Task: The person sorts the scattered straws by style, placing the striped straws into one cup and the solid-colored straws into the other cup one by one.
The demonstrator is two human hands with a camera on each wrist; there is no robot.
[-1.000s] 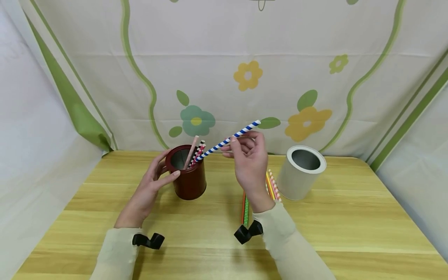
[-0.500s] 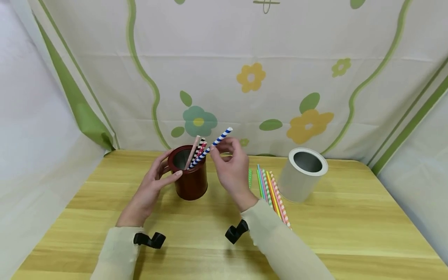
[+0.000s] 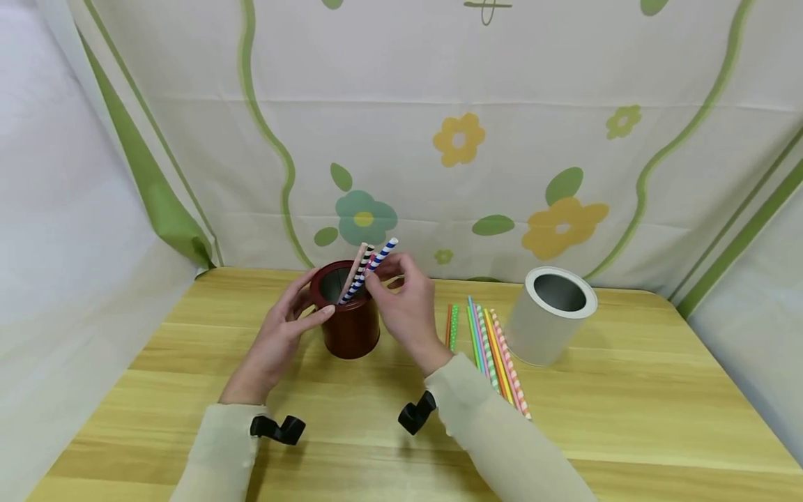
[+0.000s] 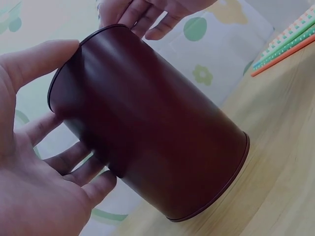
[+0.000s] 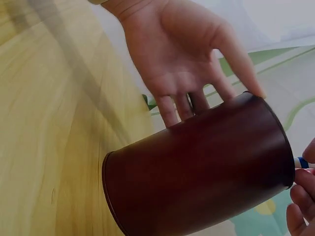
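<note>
A dark red mug (image 3: pixel 351 331) stands upright on the table with several straws leaning in it, among them a pink one and a black-and-white one. My left hand (image 3: pixel 276 338) grips it from the left, thumb at the rim; the left wrist view shows the fingers (image 4: pixel 78 162) at the side of the mug (image 4: pixel 152 123). Between thumb and fingers my right hand (image 3: pixel 408 307) pinches a blue-and-white striped straw (image 3: pixel 384 252), its lower end inside the mug. In the right wrist view only fingertips of the right hand (image 5: pixel 304 194) show, beside the mug's rim.
Several coloured straws (image 3: pixel 492 355) lie on the table (image 3: pixel 659 390) right of my right hand, an orange and a green dotted one (image 3: pixel 454 328) slightly apart. A white can (image 3: pixel 542 328) stands upright beyond them. A flowered cloth (image 3: pixel 401 139) hangs behind the table.
My right hand has moved left and lowered the blue-and-white straw into the mug, now steeper and close against the other straws. The left hand keeps its grip on the mug.
</note>
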